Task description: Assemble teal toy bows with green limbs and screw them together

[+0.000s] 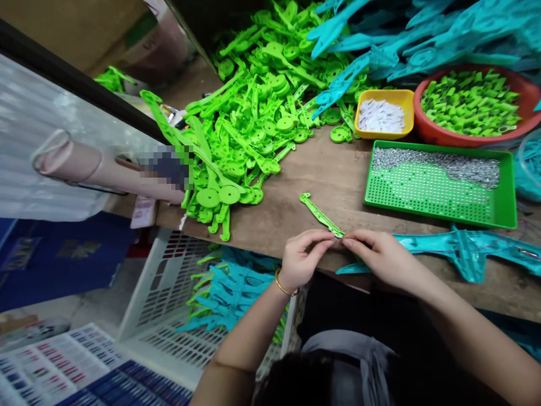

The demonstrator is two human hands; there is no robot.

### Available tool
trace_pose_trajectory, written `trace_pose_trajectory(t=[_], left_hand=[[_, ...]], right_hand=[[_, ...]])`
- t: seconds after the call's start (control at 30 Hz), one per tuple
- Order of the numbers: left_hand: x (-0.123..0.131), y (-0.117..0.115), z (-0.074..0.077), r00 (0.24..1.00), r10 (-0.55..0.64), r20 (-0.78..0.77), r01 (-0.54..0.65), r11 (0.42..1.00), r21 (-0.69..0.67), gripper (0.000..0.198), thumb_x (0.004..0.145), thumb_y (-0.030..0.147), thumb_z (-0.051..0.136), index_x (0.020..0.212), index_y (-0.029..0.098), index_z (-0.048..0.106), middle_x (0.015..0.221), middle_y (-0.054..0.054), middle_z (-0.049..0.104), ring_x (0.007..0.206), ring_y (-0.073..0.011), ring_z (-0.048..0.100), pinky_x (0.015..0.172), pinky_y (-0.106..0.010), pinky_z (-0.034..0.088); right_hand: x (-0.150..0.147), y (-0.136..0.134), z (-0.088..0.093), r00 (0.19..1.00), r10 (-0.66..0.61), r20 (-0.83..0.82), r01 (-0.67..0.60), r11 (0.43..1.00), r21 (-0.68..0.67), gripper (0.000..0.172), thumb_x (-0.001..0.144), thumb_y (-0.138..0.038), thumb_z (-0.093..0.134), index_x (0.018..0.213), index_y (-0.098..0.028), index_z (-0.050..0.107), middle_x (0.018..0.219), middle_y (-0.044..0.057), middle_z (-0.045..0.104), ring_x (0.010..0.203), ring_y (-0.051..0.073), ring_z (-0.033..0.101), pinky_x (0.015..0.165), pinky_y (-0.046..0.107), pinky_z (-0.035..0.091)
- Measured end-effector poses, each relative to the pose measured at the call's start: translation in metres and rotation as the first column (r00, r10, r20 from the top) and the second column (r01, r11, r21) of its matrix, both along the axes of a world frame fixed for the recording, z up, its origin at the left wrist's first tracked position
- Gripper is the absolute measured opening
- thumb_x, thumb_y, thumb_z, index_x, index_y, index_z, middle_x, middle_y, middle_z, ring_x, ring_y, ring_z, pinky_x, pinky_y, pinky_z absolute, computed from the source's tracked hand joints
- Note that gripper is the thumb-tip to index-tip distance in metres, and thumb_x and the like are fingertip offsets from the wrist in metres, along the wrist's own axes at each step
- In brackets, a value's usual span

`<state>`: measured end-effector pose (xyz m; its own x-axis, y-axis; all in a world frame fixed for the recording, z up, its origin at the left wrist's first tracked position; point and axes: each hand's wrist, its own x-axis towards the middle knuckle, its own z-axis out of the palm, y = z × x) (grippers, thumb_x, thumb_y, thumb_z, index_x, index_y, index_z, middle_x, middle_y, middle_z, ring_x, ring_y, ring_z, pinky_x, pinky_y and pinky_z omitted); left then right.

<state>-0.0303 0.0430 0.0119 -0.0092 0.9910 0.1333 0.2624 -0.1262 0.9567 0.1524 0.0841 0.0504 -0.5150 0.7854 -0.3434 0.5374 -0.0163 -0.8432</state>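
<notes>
Between my hands, near the table's front edge, is a slim lime-green plastic arm [320, 214] with a hooked far end. My left hand [305, 256], with a gold bracelet at the wrist, pinches its near end between thumb and fingers. From the other side, the thumb and fingers of my right hand [378, 254] are closed at the same end; any small piece between them is hidden. Partly under my right hand and forearm lies a long turquoise plastic piece [469, 251] with a crosspiece.
Lime-green parts [253, 118] are heaped at the back left, turquoise parts [422, 42] at the back right. A yellow tray [406, 121] holds white pieces, a red basin [439, 132] green caps, a green tray [439, 211] small metal parts. A white crate [154, 293] stands below left.
</notes>
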Motion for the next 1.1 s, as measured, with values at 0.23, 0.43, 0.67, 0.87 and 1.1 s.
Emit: trace_pose_trajectory(t=[0.23, 0.43, 0.67, 0.87, 1.1], left_hand=[[-0.018, 0.025, -0.009, 0.983, 0.147, -0.106, -0.142, 0.989, 0.052, 0.009, 0.089, 0.021, 0.06, 0.087, 0.017, 0.067, 0.087, -0.003, 0.068, 0.084, -0.0142, 0.064, 0.079, -0.028, 0.052], [-0.033, 0.044, -0.014, 0.894, 0.167, -0.416, -0.138, 0.985, 0.099, 0.012, 0.091, 0.02, 0.056, 0.086, 0.017, 0.066, 0.089, -0.004, 0.065, 0.086, -0.0158, 0.062, 0.081, -0.03, 0.049], [-0.032, 0.045, -0.013, 0.775, 0.056, -0.629, -0.009, 0.997, 0.079, 0.021, 0.095, 0.025, 0.048, 0.092, 0.017, 0.067, 0.092, -0.007, 0.066, 0.09, -0.0198, 0.06, 0.085, -0.036, 0.045], [-0.033, 0.049, -0.01, 0.657, 0.022, -0.754, 0.089, 0.99, 0.106, 0.024, 0.096, 0.023, 0.045, 0.094, 0.017, 0.067, 0.091, -0.008, 0.065, 0.088, -0.0214, 0.058, 0.082, -0.037, 0.043], [-0.033, 0.054, 0.001, 0.48, -0.116, -0.87, 0.267, 0.963, 0.019, 0.031, 0.096, 0.017, 0.036, 0.097, 0.015, 0.067, 0.098, -0.011, 0.064, 0.095, -0.0241, 0.057, 0.088, -0.04, 0.043]], right_hand=[[-0.017, 0.022, -0.003, 0.977, 0.0, 0.212, -0.036, 0.986, 0.163, 0.024, 0.091, -0.036, 0.05, 0.101, -0.023, 0.068, 0.099, 0.004, 0.073, 0.089, 0.02, 0.067, 0.076, 0.03, 0.047], [-0.02, 0.03, -0.001, 0.915, -0.046, 0.401, -0.066, 0.963, 0.26, 0.022, 0.09, -0.037, 0.051, 0.095, -0.024, 0.068, 0.088, 0.003, 0.074, 0.08, 0.021, 0.068, 0.066, 0.03, 0.045], [-0.022, 0.015, -0.005, 0.937, -0.039, 0.348, -0.117, 0.901, 0.417, 0.022, 0.092, -0.033, 0.05, 0.096, -0.021, 0.067, 0.093, 0.006, 0.07, 0.085, 0.021, 0.067, 0.07, 0.031, 0.048], [-0.023, 0.003, -0.012, 0.955, -0.018, 0.296, -0.116, 0.896, 0.428, 0.022, 0.093, -0.031, 0.049, 0.098, -0.018, 0.066, 0.089, 0.005, 0.068, 0.08, 0.02, 0.067, 0.071, 0.031, 0.051], [-0.021, 0.002, -0.025, 0.964, -0.04, 0.263, -0.094, 0.873, 0.478, 0.023, 0.094, -0.032, 0.047, 0.096, -0.019, 0.066, 0.086, 0.004, 0.068, 0.079, 0.016, 0.066, 0.067, 0.026, 0.048]])
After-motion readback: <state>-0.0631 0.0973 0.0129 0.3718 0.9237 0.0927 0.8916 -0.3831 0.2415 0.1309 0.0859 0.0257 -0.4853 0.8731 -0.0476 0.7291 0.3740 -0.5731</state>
